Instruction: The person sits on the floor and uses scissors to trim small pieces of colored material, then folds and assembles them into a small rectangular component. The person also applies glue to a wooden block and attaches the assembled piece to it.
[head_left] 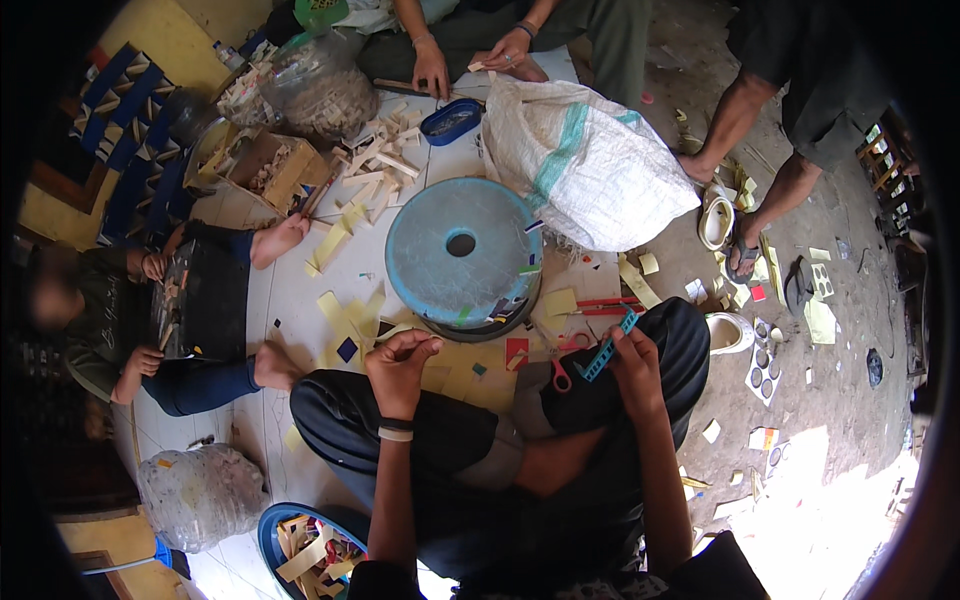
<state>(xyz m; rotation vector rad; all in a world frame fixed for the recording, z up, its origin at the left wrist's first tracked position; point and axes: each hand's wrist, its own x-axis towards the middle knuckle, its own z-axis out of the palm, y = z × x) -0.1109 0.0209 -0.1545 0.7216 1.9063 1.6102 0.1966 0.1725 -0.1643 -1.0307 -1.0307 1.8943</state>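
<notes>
My right hand [637, 368] pinches a turquoise strip with a row of cut-out openings [606, 354], held at a slant above my right knee. Raised over my left leg, my left hand [398, 372] has its thumb and forefinger pressed together; whatever may be between them is too small to make out. Scissors with pinkish-red handles [562, 374] lie just left of the strip. In front of me stands a round blue disc [425, 240] with a hole in its middle, small coloured scraps stuck near its right edge. Yellowish sheets [480, 360] lie between it and my crossed legs.
A white woven sack [610, 170] slumps beyond the disc. Wooden pieces [385, 160] pile near a blue oval dish [451, 121]. Co-workers sit at the left and far side; another person's legs [770, 150] stand right. A blue bin of scraps [310, 550] is at my lower left.
</notes>
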